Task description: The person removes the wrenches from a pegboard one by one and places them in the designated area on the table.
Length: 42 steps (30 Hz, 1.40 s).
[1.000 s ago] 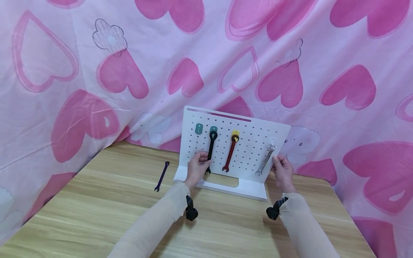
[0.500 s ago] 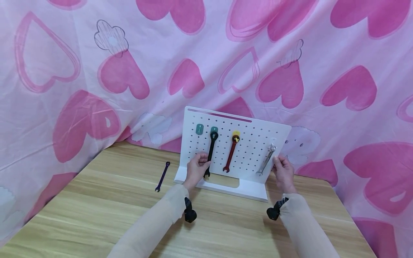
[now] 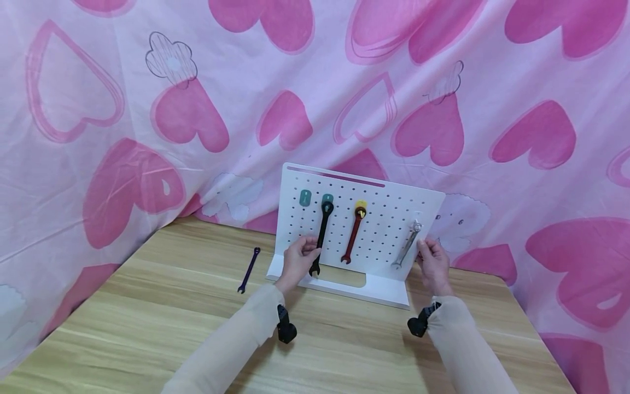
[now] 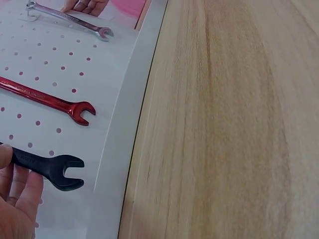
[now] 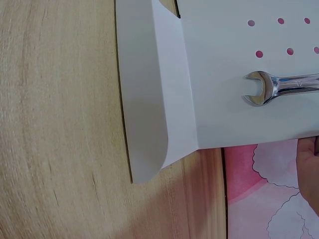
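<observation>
In the head view a white pegboard point(image 3: 381, 282) stands on the table, with wrenches hanging from its hooks. My left hand point(image 3: 297, 260) pinches the black wrench point(image 3: 322, 230) low on its shaft, between thumb and fingers. The ring end of that wrench is up at a green hook; its open-ended jaw point(image 4: 65, 172) points down, past my fingertips. At the board's right edge my right hand point(image 3: 433, 264) grips the edge, close beside a silver wrench point(image 3: 406, 249). Between them hangs a red wrench point(image 3: 351, 241) from a yellow hook point(image 3: 361, 204).
A purple wrench point(image 3: 249, 270) lies on the wooden table point(image 3: 172, 295) left of the board. Another green hook point(image 3: 305, 197), bare, sits at the board's upper left. A pink heart-patterned cloth point(image 3: 285, 120) hangs behind the table.
The lower end of the black wrench has shifted slightly down and left, with my left hand on its shaft. My right hand stays at the board's edge.
</observation>
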Motion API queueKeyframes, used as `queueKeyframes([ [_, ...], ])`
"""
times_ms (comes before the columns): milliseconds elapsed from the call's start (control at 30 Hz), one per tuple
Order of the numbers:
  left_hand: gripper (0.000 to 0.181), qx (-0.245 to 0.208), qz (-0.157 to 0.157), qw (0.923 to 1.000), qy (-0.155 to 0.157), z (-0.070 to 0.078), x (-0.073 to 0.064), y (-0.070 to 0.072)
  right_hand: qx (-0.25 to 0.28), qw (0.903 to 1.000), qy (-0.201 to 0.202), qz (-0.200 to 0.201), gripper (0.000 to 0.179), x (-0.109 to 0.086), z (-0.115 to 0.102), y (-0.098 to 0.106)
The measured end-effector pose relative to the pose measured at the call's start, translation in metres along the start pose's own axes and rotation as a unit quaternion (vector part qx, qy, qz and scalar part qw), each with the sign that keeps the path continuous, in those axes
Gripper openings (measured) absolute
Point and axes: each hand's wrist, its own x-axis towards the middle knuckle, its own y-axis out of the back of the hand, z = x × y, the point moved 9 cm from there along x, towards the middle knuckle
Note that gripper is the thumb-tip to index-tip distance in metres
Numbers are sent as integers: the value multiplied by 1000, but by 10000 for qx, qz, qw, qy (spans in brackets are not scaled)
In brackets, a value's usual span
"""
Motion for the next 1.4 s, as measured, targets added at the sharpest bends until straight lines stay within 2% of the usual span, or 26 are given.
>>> queueKeyframes([
  [100,23,38,-25,10000,-73,2,-1,1,27,10000,-25,52,18,1,1,1],
  [367,23,4,-101,9999,0,5,-5,4,92,9999,-59,85,16,3,3,2],
  [667,25,-300,-311,9989,158,7,-7,5,339,9993,147,70,21,2,1,1],
  [1033,25,-365,-481,9976,337,9,-10,5,239,9996,-126,72,16,2,4,0],
  [1400,24,-364,-560,9969,419,11,-11,6,270,9996,-59,107,15,1,2,0],
])
